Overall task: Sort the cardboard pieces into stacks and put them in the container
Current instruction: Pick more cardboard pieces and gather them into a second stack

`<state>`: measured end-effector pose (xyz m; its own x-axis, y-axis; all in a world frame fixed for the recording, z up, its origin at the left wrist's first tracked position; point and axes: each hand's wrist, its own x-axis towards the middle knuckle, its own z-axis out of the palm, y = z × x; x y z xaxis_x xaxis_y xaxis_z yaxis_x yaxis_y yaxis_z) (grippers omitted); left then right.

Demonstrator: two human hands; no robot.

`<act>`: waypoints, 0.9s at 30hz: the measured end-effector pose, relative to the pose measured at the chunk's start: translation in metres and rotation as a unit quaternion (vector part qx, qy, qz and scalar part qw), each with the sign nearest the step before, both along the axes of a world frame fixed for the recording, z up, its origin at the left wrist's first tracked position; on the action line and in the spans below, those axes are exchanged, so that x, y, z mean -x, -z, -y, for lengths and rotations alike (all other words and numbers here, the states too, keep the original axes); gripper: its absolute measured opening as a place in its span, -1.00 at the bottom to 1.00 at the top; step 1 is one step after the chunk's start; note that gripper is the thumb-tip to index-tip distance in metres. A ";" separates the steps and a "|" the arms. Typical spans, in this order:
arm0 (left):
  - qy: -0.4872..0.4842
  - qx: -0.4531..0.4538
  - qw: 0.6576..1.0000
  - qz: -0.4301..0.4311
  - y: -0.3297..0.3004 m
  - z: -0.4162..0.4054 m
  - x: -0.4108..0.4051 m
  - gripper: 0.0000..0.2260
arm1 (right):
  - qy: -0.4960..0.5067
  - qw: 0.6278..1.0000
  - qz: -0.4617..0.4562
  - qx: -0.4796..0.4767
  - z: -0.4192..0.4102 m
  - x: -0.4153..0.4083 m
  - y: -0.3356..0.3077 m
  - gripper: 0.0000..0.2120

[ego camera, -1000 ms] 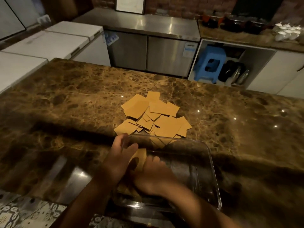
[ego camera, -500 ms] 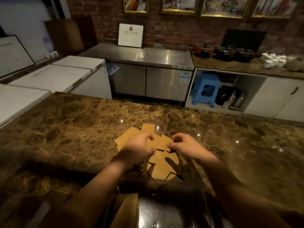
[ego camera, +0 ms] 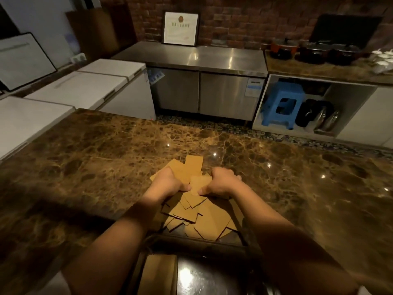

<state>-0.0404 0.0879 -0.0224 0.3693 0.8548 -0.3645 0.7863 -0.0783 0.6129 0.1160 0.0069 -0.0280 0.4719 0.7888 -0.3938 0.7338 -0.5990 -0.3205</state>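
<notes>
Brown marble bench (ego camera: 85, 167), dim kitchen. Landmark: loose cardboard pile (ego camera: 197, 218) at bench centre. On the pile's far left part, left hand (ego camera: 170, 182), fingers curled around pieces. On its far right part, right hand (ego camera: 223, 183), likewise closed on pieces. Just nearer than pile: clear container (ego camera: 212, 277), a cardboard stack (ego camera: 157, 273) at its left side.

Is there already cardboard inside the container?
Yes, a cardboard stack lies in the glass container, nearer than the loose pile.
</notes>
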 end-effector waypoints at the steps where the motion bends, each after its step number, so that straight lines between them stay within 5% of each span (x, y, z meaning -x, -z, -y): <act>1: -0.002 0.023 1.000 0.012 0.000 -0.002 0.002 -0.62 | 0.011 1.000 -0.022 0.008 0.001 -0.003 -0.001 -0.30; 4: -0.015 0.071 0.996 0.044 -0.005 -0.007 0.005 -0.38 | 0.038 0.990 -0.132 -0.020 0.008 -0.015 -0.010 -0.49; 7: -0.015 0.097 0.985 0.145 -0.018 -0.011 0.013 -0.68 | 0.044 0.973 -0.221 -0.041 0.027 -0.030 -0.029 -0.61; 11: -0.015 0.117 0.964 0.239 -0.052 -0.012 0.029 -0.80 | 0.124 0.929 -0.319 -0.141 0.065 -0.054 -0.053 -0.84; 14: -0.030 0.142 0.936 0.320 -0.072 -0.011 0.036 -0.82 | 0.163 0.866 -0.424 -0.211 0.091 -0.059 -0.065 -0.85; 18: -0.054 0.173 0.891 0.417 -0.085 0.002 0.028 -0.76 | 0.177 0.704 -0.626 -0.287 0.108 -0.040 -0.067 -0.66; 20: -0.057 0.180 0.878 0.439 -0.088 0.013 0.018 -0.72 | 0.183 0.660 -0.654 -0.322 0.109 -0.023 -0.068 -0.61; 24: -0.009 0.180 0.873 0.454 -0.093 0.035 0.001 -0.72 | 0.194 0.685 -0.585 -0.388 0.101 -0.001 -0.077 -0.51; 27: -0.026 0.225 0.839 0.495 -0.096 0.041 -0.004 -0.76 | 0.256 0.661 -0.552 -0.439 0.102 -0.002 -0.079 -0.51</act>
<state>-0.0365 0.0471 0.0734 0.6478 0.7374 -0.1915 -0.1310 0.3554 0.9255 0.1183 -0.0949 0.0515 0.5734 0.7899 -0.2174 -0.4637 0.0941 -0.8810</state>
